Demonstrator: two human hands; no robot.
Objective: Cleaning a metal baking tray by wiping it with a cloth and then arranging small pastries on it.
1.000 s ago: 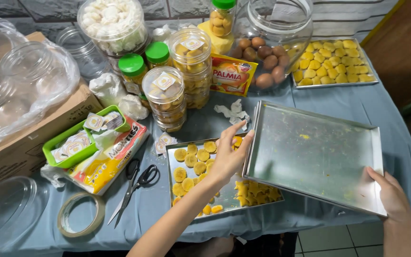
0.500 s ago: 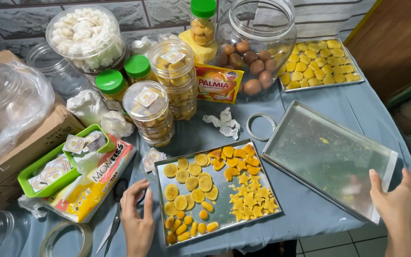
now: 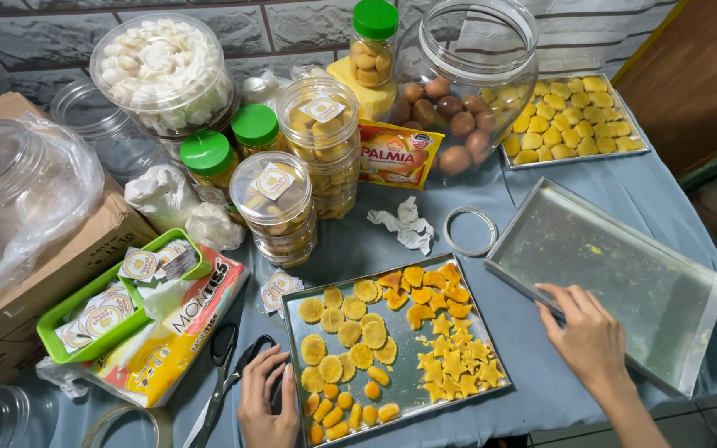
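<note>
Left hand (image 3: 265,402) lies flat on the counter (image 3: 358,241), fingers spread and gripping nothing, touching the near left edge of the cookie tray (image 3: 398,365) (yellow rounds, stars and ovals on it). Black-handled scissors (image 3: 227,373) sit just beside that hand. Right hand (image 3: 592,336) rests on the near rim of the empty tray (image 3: 624,274), fingers curled loosely over the edge, not clamped. The two trays lie side by side, slightly apart.
</note>
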